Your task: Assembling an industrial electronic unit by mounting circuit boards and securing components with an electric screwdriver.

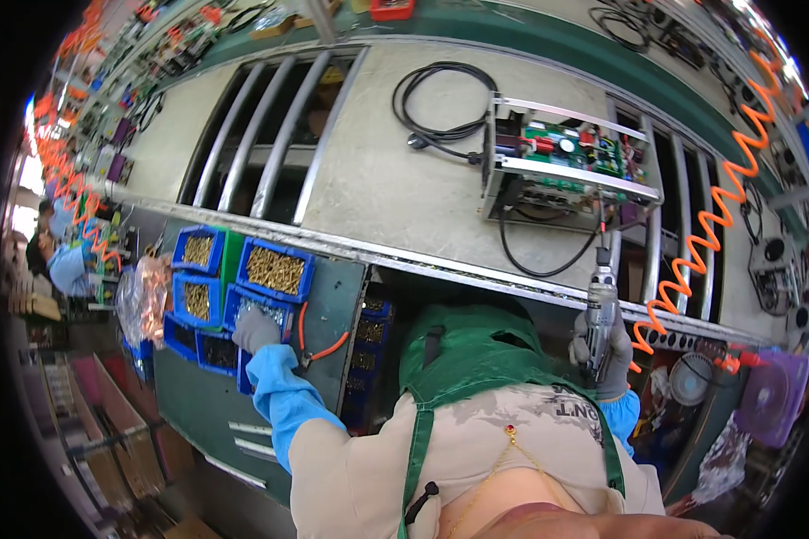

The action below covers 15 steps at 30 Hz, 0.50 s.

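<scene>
My left hand (pixel 255 330), in a grey glove, reaches into a blue bin (pixel 286 325) of small silvery pieces; its fingertips are hidden there. Wrapped round a grey air screwdriver (pixel 603 296) is my gloved right hand (pixel 605 352). The screwdriver's bit points away from me, at the near side of an open-framed electronic unit (pixel 571 169) with green circuit boards and silver rails. I cannot tell whether the bit touches it. Beside my left hand lie red-handled pliers (pixel 322 351). Other blue bins with brass-coloured screws (pixel 275 269) stand just beyond that hand.
A coiled black cable (pixel 404 108) lies left of the unit on the pale bench (pixel 351 180). Metal rollers (pixel 270 135) sit in bench openings. An orange coiled air hose (pixel 692 256) hangs at the right. Another person in blue (pixel 66 268) is at the far left.
</scene>
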Each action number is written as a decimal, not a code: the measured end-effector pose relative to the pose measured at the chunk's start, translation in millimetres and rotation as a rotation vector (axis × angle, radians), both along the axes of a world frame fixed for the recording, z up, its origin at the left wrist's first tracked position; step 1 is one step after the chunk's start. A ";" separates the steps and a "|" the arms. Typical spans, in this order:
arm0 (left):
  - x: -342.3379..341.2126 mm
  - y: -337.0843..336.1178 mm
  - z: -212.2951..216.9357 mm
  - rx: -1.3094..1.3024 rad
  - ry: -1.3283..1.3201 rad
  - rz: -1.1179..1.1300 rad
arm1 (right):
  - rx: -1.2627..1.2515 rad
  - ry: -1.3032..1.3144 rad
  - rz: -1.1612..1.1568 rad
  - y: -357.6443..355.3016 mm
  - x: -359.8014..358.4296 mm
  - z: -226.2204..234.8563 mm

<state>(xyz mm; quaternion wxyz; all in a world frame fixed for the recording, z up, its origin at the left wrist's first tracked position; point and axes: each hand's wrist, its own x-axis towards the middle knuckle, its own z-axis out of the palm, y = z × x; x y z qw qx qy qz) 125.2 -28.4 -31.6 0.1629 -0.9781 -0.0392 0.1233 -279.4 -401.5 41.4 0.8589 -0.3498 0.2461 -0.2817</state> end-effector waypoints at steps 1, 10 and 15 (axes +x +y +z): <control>2.5 -1.5 -2.7 0.032 0.004 0.042 | 0.002 -0.007 -0.004 0.7 2.7 3.8; -5.5 -18.0 2.2 0.021 -0.074 -0.018 | 0.013 0.035 -0.022 0.9 1.8 6.4; -2.2 -23.0 4.0 0.054 -0.063 -0.052 | 0.011 0.053 -0.025 -0.5 0.3 8.1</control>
